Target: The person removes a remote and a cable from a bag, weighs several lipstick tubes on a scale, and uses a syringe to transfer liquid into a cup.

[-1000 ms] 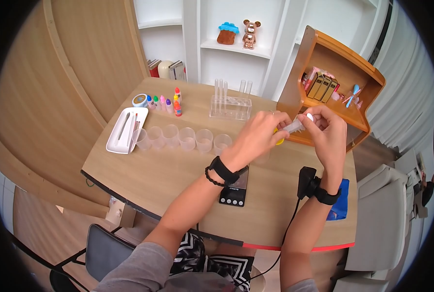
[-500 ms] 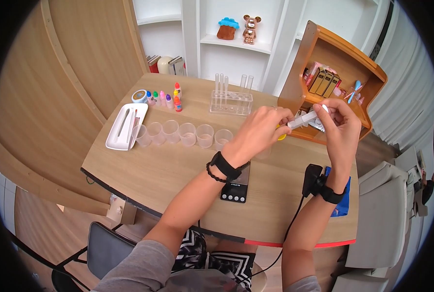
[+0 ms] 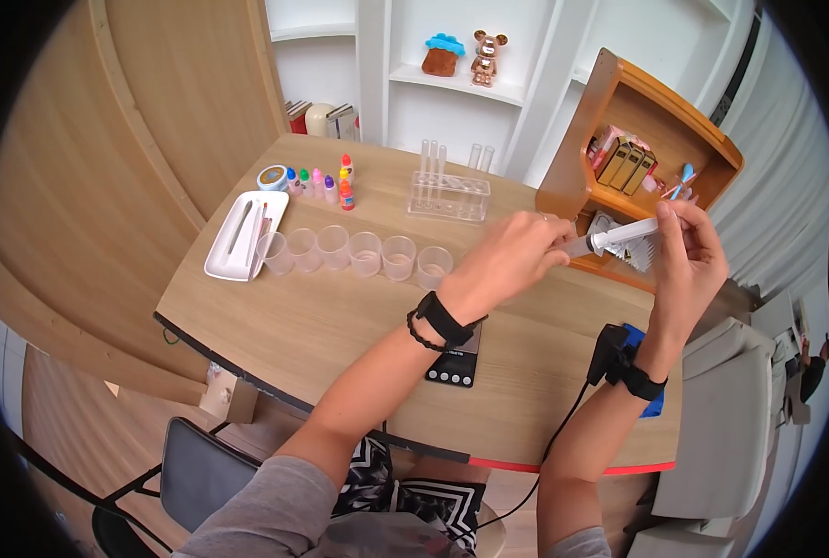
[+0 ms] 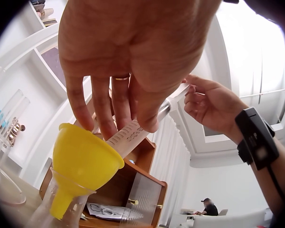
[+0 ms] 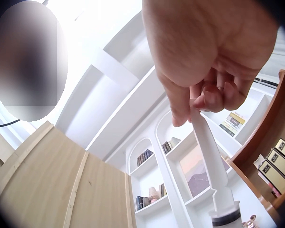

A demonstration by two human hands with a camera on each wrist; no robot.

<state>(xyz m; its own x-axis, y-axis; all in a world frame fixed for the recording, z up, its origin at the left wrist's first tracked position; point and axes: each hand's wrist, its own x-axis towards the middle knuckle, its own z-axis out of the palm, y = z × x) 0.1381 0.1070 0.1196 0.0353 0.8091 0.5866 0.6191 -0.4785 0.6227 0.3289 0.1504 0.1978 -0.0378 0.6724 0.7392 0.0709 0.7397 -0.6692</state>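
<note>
A clear plastic syringe is stretched between the two hands over the right part of the table. My left hand (image 3: pixel 517 256) grips its barrel (image 4: pixel 128 140), which carries printed graduations. My right hand (image 3: pixel 692 270) pinches the end of the white plunger (image 5: pixel 210 166), which is drawn far out of the barrel. Just below the left fingers, in the left wrist view, a yellow funnel (image 4: pixel 85 156) sits in the mouth of a clear vessel (image 4: pixel 40 209). In the head view the left hand hides the funnel.
Clear plastic cups (image 3: pixel 365 256) stand in a row at the left hand's left. Behind are a test tube rack (image 3: pixel 447 200) and several dropper bottles (image 3: pixel 318 183). A black scale (image 3: pixel 450 370) lies under the left wrist, a white tray (image 3: pixel 221 262) far left, a wooden shelf (image 3: pixel 573 158) at the right.
My right hand has moved right and away from the left hand, drawing the plunger far out of the barrel. The left hand has shifted slightly right, still gripping the syringe.
</note>
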